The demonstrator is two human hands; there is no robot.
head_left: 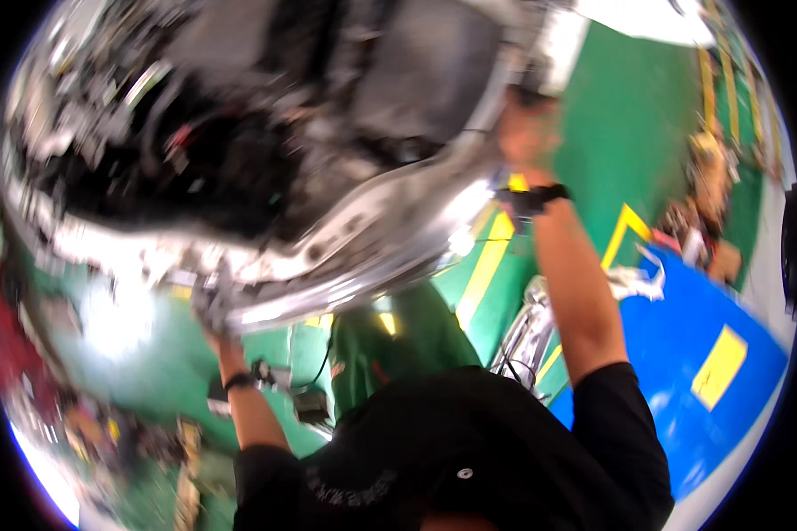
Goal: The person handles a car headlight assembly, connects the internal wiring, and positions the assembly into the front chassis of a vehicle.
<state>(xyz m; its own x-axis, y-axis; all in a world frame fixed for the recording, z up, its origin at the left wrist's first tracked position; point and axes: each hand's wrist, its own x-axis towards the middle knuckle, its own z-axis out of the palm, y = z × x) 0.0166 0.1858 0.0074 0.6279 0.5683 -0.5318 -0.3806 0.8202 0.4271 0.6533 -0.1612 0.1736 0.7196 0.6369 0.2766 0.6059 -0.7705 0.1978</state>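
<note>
In front of me is the open front end of a car, its engine bay [239, 159] full of dark parts and hoses. A long, curved, shiny silver car part [372, 274] runs along its near edge, close to a pale metal crossmember [328, 234]. At the left end of the silver part, my left hand [214, 305] appears closed on its edge, though motion blurs the fingers. My right hand [530, 137] reaches to the right side of the car front, beside the part's other end. Smearing there hides its fingers and grip. Both wrists wear dark bands.
A blue panel [708, 354] with a yellow patch lies at the right. Beside my right forearm are silver parts [522, 332] on the green floor [629, 106] with yellow lines. Piled parts [704, 212] stand far right, more clutter [106, 434] lower left. A small device [310, 407] hangs by my legs.
</note>
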